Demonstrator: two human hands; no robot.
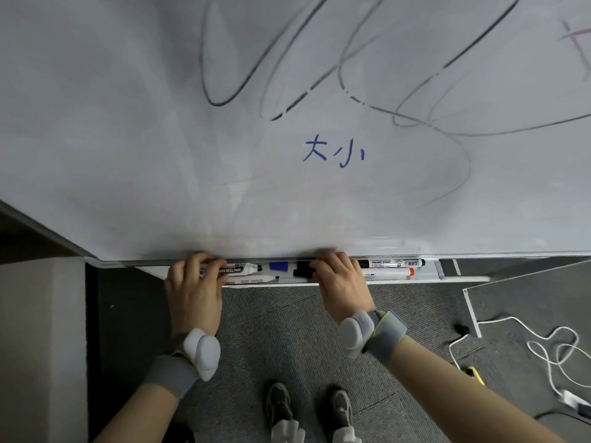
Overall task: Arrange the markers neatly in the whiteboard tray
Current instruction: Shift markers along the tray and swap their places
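Observation:
The narrow white tray (460,278) runs under the whiteboard's bottom edge and holds several markers lying lengthwise. My left hand (195,289) rests over the tray's left part, its fingers curled on a white marker (238,269) with black lettering. Below that marker lies another white one (252,278). My right hand (340,282) covers the middle of the tray, fingers closed on a black-capped marker (302,270). A blue cap (279,266) shows between my hands. Right of my right hand lie a black-tipped marker (391,263) and a red-capped marker (388,274).
The whiteboard (160,139) fills the upper view with black scribbles and blue characters. Below is grey carpet (281,340) with my shoes. A white cable (543,350) and a power adapter lie at the right. A dark cabinet side stands at the left.

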